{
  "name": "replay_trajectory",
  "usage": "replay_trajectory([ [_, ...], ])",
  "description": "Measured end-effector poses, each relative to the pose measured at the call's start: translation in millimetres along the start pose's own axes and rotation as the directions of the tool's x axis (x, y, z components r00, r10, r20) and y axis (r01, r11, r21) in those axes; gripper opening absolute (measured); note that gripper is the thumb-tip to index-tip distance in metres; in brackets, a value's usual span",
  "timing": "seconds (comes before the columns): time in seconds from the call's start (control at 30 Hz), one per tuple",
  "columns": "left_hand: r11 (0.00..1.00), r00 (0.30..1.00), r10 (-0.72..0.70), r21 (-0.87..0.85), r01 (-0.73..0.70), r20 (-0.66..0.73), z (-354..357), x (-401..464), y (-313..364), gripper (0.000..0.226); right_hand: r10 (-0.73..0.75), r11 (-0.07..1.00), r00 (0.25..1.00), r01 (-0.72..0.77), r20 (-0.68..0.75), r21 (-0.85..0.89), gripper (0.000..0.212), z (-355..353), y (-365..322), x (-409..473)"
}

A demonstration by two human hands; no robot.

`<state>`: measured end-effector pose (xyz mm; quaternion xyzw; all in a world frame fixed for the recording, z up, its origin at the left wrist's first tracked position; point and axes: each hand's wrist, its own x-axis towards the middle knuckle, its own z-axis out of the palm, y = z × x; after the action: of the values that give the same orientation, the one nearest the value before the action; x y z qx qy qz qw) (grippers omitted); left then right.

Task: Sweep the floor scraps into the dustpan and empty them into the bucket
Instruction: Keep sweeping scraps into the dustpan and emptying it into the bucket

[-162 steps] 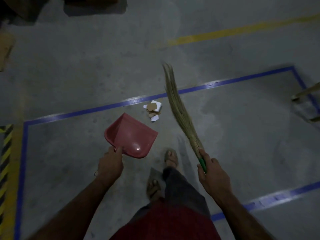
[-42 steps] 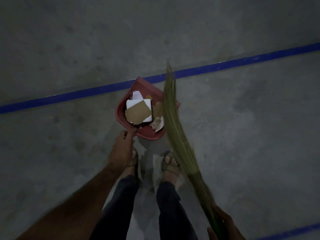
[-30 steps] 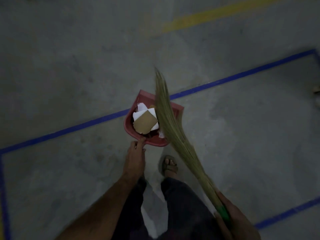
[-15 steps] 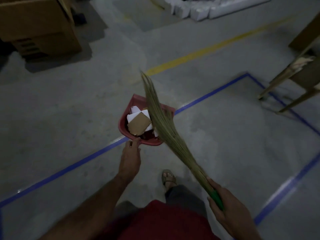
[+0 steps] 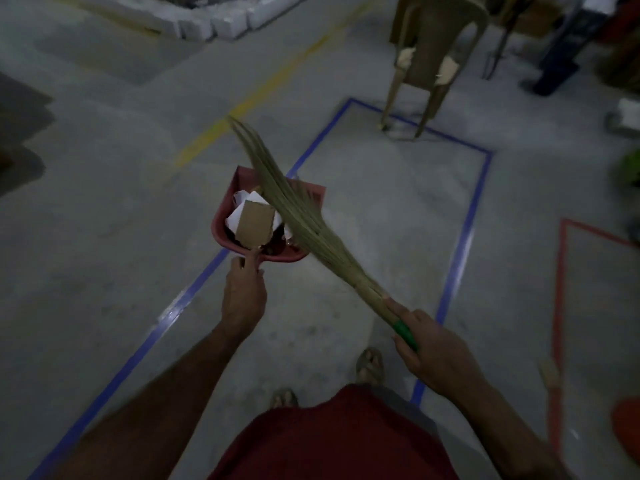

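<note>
My left hand [image 5: 244,296] holds the red dustpan [image 5: 228,199] by its near edge, lifted off the floor in front of me. Inside it lie the scraps [image 5: 254,222]: a brown cardboard piece on top of white paper bits. My right hand [image 5: 434,351] grips the green handle of a grass broom [image 5: 301,220]. Its bristles slant up and left, lying across the right side of the dustpan. No bucket can be made out for certain.
The concrete floor carries blue tape lines [image 5: 462,237], a yellow line [image 5: 249,98] and a red tape outline [image 5: 561,289]. A tan plastic chair [image 5: 434,46] stands ahead to the right. White blocks [image 5: 221,15] lie at the top. An orange object [image 5: 627,431] shows at the right edge.
I have risen from the crouch and lifted the loaded dustpan off the floor. My view has swung right, bringing the chair and red tape into sight. The broom stays laid across the pan.
</note>
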<state>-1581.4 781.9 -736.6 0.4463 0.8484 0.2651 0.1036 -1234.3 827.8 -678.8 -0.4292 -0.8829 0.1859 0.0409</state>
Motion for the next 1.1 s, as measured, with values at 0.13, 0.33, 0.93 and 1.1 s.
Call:
replay_trajectory([
  [0.13, 0.997, 0.996, 0.071, 0.005, -0.071, 0.053, 22.1, -29.4, 53.1, 0.039, 0.091, 0.995, 0.995, -0.092, -0.052, -0.026, 0.075, -14.3, 37.6, -65.9],
  [0.33, 0.977, 0.97, 0.212, -0.006, -0.212, 0.122, 74.9, -91.2, 156.4, 0.043, 0.231, 0.973, 0.966, -0.228, -0.121, 0.036, 0.076, -32.9, 113.1, -181.3],
  [0.93, 0.727, 0.602, 0.676, -0.253, -0.638, 0.424, 318.3, -345.9, 559.8, 0.045, 0.74, 0.673, 0.623, -0.677, -0.254, 0.299, 0.07, -88.6, 358.9, -553.5],
  [1.1, 0.658, 0.475, 0.724, -0.294, -0.694, 0.5, 397.1, -401.3, 647.3, 0.044, 0.826, 0.562, 0.487, -0.748, -0.283, 0.354, 0.062, -93.7, 408.7, -610.6],
])
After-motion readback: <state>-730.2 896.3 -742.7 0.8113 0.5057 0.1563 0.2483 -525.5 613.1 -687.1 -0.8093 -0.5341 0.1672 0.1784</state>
